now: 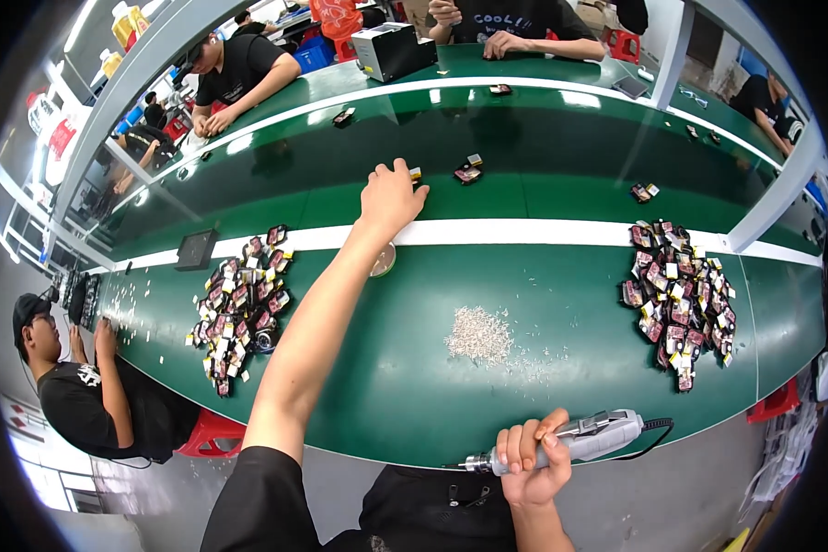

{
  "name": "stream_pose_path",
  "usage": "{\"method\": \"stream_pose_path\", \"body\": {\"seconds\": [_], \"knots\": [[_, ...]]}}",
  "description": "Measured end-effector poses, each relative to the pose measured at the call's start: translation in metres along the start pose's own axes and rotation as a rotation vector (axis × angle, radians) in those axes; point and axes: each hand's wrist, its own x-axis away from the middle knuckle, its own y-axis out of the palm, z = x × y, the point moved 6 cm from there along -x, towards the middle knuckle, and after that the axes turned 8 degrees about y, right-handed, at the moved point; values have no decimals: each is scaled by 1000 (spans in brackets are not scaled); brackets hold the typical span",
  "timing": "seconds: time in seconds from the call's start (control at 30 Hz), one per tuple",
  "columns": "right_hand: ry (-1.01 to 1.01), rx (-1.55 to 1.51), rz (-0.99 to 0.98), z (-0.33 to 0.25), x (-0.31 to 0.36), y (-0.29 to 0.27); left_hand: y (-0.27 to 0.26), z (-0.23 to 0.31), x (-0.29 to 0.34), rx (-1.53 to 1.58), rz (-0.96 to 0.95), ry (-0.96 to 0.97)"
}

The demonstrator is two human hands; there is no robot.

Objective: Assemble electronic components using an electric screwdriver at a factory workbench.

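My left hand [393,196] reaches far across the bench onto the dark green conveyor belt. Its fingers curl round a small black electronic module [416,174]; only the yellow and white end shows, between index finger and thumb. Close to the bench's front edge, my right hand [532,460] is wrapped round a grey electric screwdriver [600,434]. The tool lies almost level, bit toward the left, black cable at the right end. A heap of tiny silvery screws [480,336] lies on the green bench, with loose ones scattered to its right.
Piles of similar modules lie left [239,308] and right [681,308]. A round dish [384,260] sits partly behind my left forearm. Loose modules [467,170] rest on the belt. A black tray [196,249] and grey frame posts [782,189] stand alongside. Co-workers [110,396] sit around.
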Motion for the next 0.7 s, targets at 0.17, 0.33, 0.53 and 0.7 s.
{"method": "stream_pose_path", "body": {"seconds": [0.17,0.33,0.53,0.7], "knots": [[60,-20,-29,3,1,2,12,-20,-10,-137,47,254],[86,-21,-33,0,5,0,-31,-9,35,97,131,421],[54,18,-58,-1,2,-2,-59,64,207,248,-56,608],[53,68,-18,3,2,3,-71,80,281,274,-152,607]]}}
